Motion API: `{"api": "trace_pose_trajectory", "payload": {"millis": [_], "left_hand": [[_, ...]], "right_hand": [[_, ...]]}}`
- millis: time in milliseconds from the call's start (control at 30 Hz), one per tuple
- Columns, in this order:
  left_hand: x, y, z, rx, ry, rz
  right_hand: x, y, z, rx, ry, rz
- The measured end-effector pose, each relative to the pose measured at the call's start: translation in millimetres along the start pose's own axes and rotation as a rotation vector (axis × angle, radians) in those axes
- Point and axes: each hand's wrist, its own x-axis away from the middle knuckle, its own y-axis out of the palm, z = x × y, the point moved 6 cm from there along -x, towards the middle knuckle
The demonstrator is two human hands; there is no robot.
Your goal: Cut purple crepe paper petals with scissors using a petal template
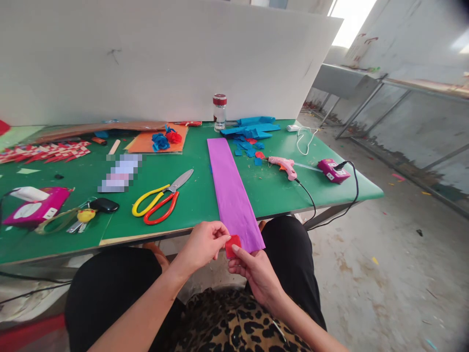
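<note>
From the head camera, the person sits at the near edge of a green desk (198, 195), both hands held just below that edge, over the lap. The left hand (203, 243) and the right hand (256, 270) meet on a small red piece of paper (233, 245); the fingers of each hand are pinched narrow on it, the left from the left side, the right from below. The red piece sits just in front of the near end of a long purple paper strip (230, 188), which lies on the desk and overhangs the near edge, running away toward the far edge.

Left of the strip, near the middle of the desk, lie scissors (161, 198) with one yellow and one red handle, blades pointing toward the far right. Further left are a set of keys (88, 215) and a pink box (34, 208) by the left edge. Toward the far edge sits an orange sheet (146, 142) with a blue paper flower (160, 142) and a red paper flower (174, 137) on it. A small glass jar (219, 111) with a red lid stands upright at the far edge, with blue paper pieces (252, 129) just beside it to the right. Right of the strip a pink glue gun (284, 166) lies on its side, its black cord (311, 200) dropping over the near edge. A white board (146, 58) stands behind the desk.
</note>
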Motion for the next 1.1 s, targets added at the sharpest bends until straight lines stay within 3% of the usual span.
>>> {"api": "trace_pose_trajectory", "payload": {"millis": [467,667,767,900,1100], "left_hand": [[-0.2,1.5,-9.1,0.01,-0.002,-0.002],[10.1,-13.1,-27.4,0.127,-0.102,0.113],[16.9,-1.0,-42.9,0.309,-0.182,0.039],[21.6,24.7,-47.4,0.523,-0.236,-0.091],[15.5,36.3,-46.8,0.645,-0.279,-0.009]], "right_hand": [[-1.3,-1.7,-0.5,0.012,-0.015,0.032],[1.6,-3.6,-0.4,0.002,0.008,0.046],[2.2,-4.3,3.3,-0.006,0.034,0.034],[2.4,-4.8,5.0,0.015,0.016,0.025],[2.6,-4.5,5.9,0.049,0.006,0.038]]}}
